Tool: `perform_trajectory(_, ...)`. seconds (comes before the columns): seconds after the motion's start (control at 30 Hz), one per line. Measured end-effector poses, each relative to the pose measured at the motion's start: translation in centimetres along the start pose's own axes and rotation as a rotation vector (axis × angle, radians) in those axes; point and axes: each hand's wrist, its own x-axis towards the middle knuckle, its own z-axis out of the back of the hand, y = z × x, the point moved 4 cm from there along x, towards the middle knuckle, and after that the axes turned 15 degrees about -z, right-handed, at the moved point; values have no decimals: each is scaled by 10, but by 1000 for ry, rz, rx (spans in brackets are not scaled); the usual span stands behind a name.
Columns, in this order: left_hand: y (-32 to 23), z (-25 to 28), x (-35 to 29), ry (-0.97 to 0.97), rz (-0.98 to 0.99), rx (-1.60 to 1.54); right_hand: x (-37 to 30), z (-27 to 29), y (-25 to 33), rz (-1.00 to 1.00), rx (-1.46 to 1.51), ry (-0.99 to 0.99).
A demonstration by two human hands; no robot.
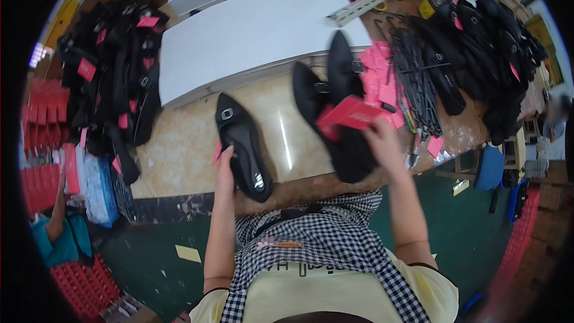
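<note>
The left hand point(225, 164) grips the near left edge of a black flat shoe point(242, 143) lying on the beige table point(179, 149). To the right, the right hand point(382, 140) closes its fingers on a red card point(353, 113) held over a pair of black shoes point(335, 101). Far behind lies a white board point(251, 36); pink tags point(379, 78) are scattered further right.

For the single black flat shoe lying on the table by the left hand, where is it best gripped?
Probably at the heel end of the black flat shoe, coming from the table's near edge. Its heel points toward the person, its opening faces up, and the left hand already touches that side.
</note>
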Motion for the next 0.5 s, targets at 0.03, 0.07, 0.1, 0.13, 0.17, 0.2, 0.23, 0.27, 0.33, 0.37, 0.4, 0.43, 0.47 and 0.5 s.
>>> perform_trajectory(0.03, -10, 0, -6, 61, -156, 6, 4, -44, 1, -101, 99, 100)
perform_trajectory(0.07, -19, 3, -9, 63, -235, 32, 8, -79, 5, -173, 233, 176)
perform_trajectory(0.1, -20, 8, -19, 71, -151, -24, 10, -98, 13, -186, 213, 206)
perform_trajectory(0.13, -25, 14, -23, 55, -232, 154, 11, -111, 20, -250, 178, 279)
perform_trajectory(0.17, -29, 20, -31, 107, -338, 418, 8, -119, 27, -362, 106, 381)
perform_trajectory(0.2, -25, 26, -33, 126, -332, 557, 10, -107, 37, -311, 63, 310)
perform_trajectory(0.23, -21, 34, -37, 149, -342, 682, 5, -93, 43, -330, 162, 228)
perform_trajectory(0.27, -14, 41, -36, 136, -318, 687, 4, -79, 49, -282, 220, 301)
perform_trajectory(0.33, -6, 51, -34, 150, -222, 433, -6, -52, 44, -317, -14, 148)
perform_trajectory(0.37, -12, 51, -34, 182, -254, 474, -12, -48, 43, -169, -217, 143)
perform_trajectory(0.4, -28, 51, -33, 163, -333, 440, -15, -42, 38, -117, -393, 13)
perform_trajectory(0.43, -42, 42, -32, 334, -285, 620, -19, -48, 29, -105, -518, 66)
perform_trajectory(0.47, -61, 32, -34, 557, -155, 813, -21, -54, 21, -95, -601, 99)
perform_trajectory(0.5, -87, 25, -35, 625, 38, 919, -22, -61, 16, -47, -527, 89)
